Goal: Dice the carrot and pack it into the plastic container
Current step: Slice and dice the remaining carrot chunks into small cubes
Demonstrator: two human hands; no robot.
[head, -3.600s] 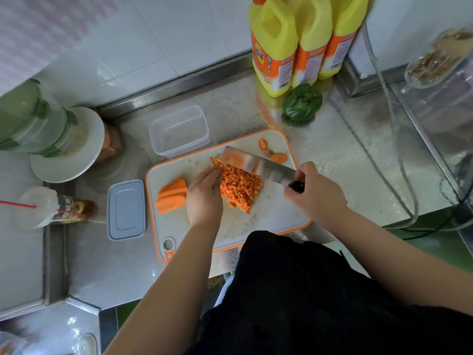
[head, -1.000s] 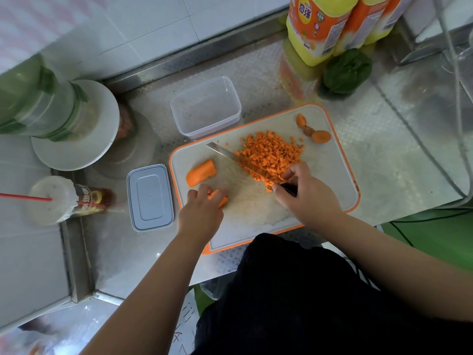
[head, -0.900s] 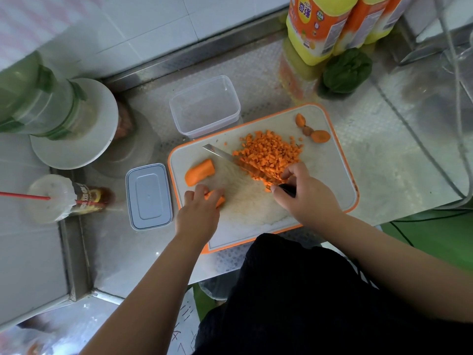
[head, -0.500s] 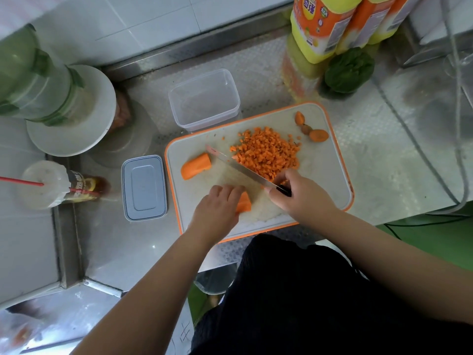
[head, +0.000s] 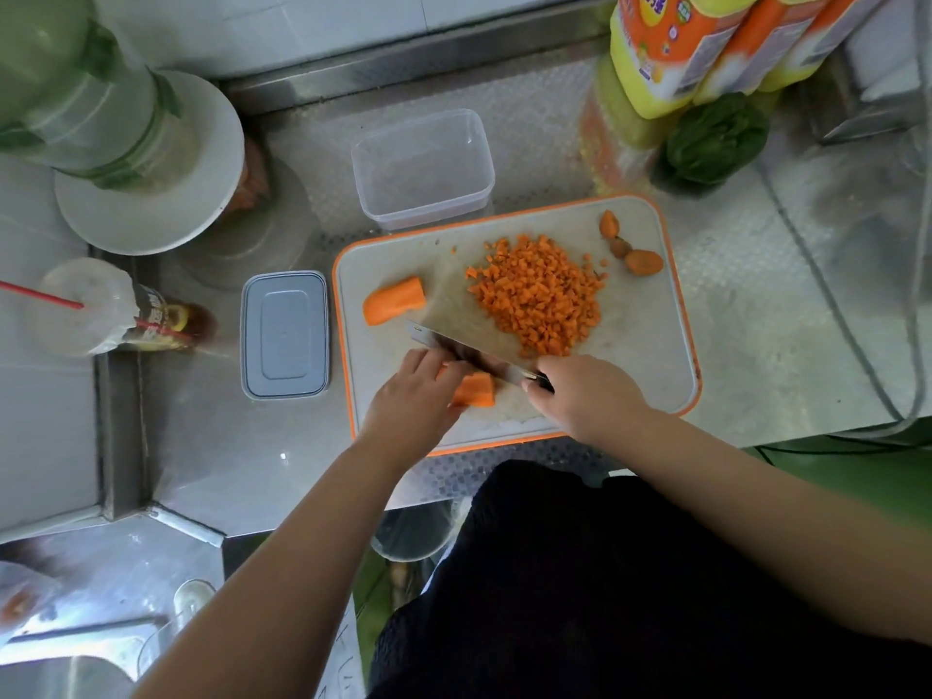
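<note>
At the far left, a green-tinted jar [head: 75, 93] is being carried on a white round base [head: 151, 194]. Below it, a lidded cup [head: 85, 307] is being pierced by a red straw [head: 40, 295]. Further right, a grey container lid [head: 285, 335] is being left flat on the steel counter [head: 227, 446], just beside the left edge of the orange-rimmed cutting board [head: 645, 355]. Behind the board, touching or nearly touching its far edge, the clear plastic container [head: 423, 169] is being kept open-topped with nothing seen inside.

On the board's left part, a whole carrot chunk [head: 394, 306] is being left lying apart from the rest. Nearer the front edge, a second carrot piece [head: 474, 390] is being held down by the left hand [head: 413, 401], its fingers curled together over the piece. The knife [head: 469, 353] is being held across this piece, blade slanting to the upper left; whether the edge is touching it cannot be told. The handle is being gripped by the right hand [head: 585, 391], fingers wrapped tight round it.

Past the blade, a heap of diced carrot [head: 539, 295] is being kept at the board's centre. Carrot end scraps [head: 630, 244] are being left at the far right corner. Behind that corner, a dark green vegetable [head: 716, 138] is being crowded by yellow bottles [head: 671, 47].
</note>
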